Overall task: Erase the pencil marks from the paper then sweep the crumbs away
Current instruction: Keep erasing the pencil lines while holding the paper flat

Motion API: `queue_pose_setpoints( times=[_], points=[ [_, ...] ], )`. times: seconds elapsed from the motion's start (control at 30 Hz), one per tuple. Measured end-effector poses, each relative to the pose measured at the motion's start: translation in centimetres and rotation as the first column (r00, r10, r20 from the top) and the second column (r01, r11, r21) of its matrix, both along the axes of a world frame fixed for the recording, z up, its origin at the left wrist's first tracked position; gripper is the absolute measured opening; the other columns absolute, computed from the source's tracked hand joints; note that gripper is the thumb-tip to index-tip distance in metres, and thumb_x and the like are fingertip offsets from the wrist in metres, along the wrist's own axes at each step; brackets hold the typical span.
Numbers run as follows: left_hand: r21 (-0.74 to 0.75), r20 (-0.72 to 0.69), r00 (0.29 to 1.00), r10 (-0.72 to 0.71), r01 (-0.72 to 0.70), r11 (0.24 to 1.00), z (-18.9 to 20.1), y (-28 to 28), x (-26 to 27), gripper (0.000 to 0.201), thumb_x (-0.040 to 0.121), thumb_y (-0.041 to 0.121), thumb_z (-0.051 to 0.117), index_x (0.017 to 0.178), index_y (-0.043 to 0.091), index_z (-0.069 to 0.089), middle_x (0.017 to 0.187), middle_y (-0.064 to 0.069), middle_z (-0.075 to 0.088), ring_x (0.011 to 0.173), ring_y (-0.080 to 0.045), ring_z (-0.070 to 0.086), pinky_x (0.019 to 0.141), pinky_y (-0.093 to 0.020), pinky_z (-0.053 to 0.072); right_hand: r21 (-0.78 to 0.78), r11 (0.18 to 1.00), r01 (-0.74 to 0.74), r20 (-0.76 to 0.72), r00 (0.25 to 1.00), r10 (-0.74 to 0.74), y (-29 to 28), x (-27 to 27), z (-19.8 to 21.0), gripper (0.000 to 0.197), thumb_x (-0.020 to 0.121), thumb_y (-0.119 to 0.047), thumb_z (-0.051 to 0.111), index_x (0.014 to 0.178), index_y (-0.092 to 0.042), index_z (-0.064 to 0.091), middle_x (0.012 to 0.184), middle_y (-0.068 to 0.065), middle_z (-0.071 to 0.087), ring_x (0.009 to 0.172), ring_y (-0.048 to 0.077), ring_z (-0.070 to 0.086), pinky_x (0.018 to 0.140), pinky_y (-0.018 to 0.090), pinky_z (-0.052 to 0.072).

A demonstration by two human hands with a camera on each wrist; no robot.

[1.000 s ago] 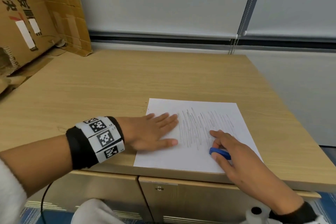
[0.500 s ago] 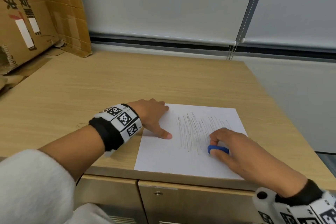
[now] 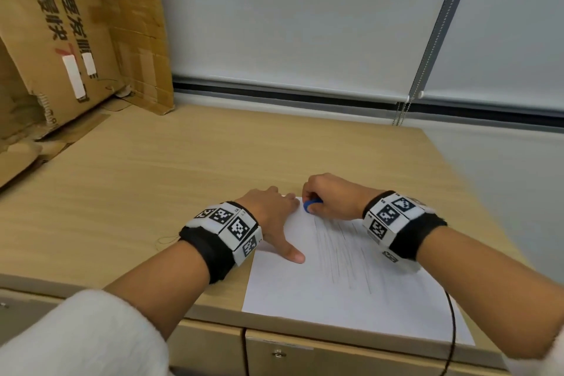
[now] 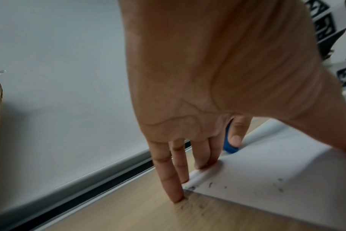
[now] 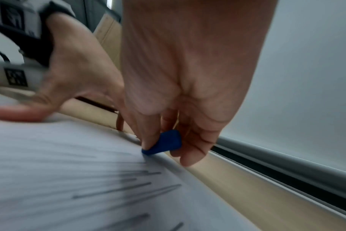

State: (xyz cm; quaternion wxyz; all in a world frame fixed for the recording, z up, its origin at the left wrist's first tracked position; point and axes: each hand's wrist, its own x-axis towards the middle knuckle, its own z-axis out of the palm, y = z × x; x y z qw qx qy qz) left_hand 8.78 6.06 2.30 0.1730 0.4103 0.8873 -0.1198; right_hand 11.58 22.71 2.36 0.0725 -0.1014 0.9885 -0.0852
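A white paper [image 3: 329, 290] lies on the wooden table [image 3: 146, 180] near its front edge, with grey pencil marks [image 3: 341, 253] across its middle. My right hand [image 3: 326, 195] pinches a small blue eraser [image 3: 309, 205] between thumb and fingers and holds it down at the paper's far edge [image 5: 164, 143]. My left hand [image 3: 276, 217] presses flat on the paper's far left corner, fingers straight [image 4: 178, 171] and thumb spread onto the sheet. Dark eraser crumbs [image 4: 209, 185] lie on that corner and on the wood beside it.
Flattened cardboard boxes [image 3: 76, 40] lean at the table's back left. A window blind with a bead chain [image 3: 403, 113] hangs behind the table. Cabinet drawers [image 3: 305, 354] sit under the front edge, and a black cable [image 3: 451, 330] trails from my right wrist.
My right hand has carried the eraser from the near side of the pencil marks up to the paper's far edge. My left hand has slid to the far left corner.
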Motion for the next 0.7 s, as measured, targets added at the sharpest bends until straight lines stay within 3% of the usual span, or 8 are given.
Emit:
queue_pose_setpoints(
  times=[0.2, 0.33, 0.5, 0.7],
  points=[
    [-0.009, 0.013, 1.0, 0.006, -0.005, 1.0, 0.1, 0.1, 0.0, 0.115, 0.069, 0.077, 0.063, 0.155, 0.019, 0.013, 0.161, 0.005, 0.017, 0.143, -0.023, 0.02, 0.107, -0.039, 0.034, 0.005, 0.998, -0.07, 0.02, 0.997, 0.07, 0.5, -0.8, -0.1, 0.01, 0.089, -0.019, 0.06, 0.094, -0.011, 0.065, 0.096, 0.004, 0.061, 0.083, 0.018, 0.055, 0.074, 0.029, 0.048],
    [-0.003, 0.018, 1.0, -0.01, 0.01, 1.0, 0.0, 0.2, -0.1, 0.115, 0.069, 0.076, 0.064, 0.155, 0.022, 0.01, 0.162, 0.006, 0.016, 0.145, -0.024, 0.017, 0.108, -0.038, 0.031, 0.012, 0.991, -0.136, 0.083, 0.987, 0.135, 0.2, -0.8, -0.1, 0.011, 0.088, -0.02, 0.061, 0.092, -0.012, 0.067, 0.091, 0.005, 0.065, 0.081, 0.021, 0.06, 0.074, 0.035, 0.052],
    [-0.002, 0.007, 1.0, -0.014, 0.014, 1.0, -0.1, 0.2, -0.2, 0.115, 0.07, 0.077, 0.063, 0.155, 0.021, 0.008, 0.162, 0.007, 0.016, 0.144, -0.023, 0.02, 0.106, -0.037, 0.032, -0.005, 0.998, -0.07, 0.022, 0.997, 0.07, 0.1, -1.0, -0.7, 0.011, 0.091, -0.02, 0.058, 0.093, -0.01, 0.063, 0.094, 0.005, 0.06, 0.083, 0.022, 0.057, 0.076, 0.037, 0.05],
    [-0.012, 0.019, 1.0, -0.018, 0.018, 1.0, 0.1, 0.0, 0.0, 0.115, 0.071, 0.076, 0.062, 0.156, 0.023, 0.005, 0.162, 0.007, 0.012, 0.144, -0.022, 0.017, 0.106, -0.038, 0.032, 0.049, 0.996, -0.077, 0.076, 0.994, 0.073, -0.1, -0.8, -0.5, 0.01, 0.091, -0.019, 0.056, 0.089, -0.01, 0.06, 0.094, 0.009, 0.061, 0.084, 0.027, 0.058, 0.078, 0.045, 0.051]
  ],
)
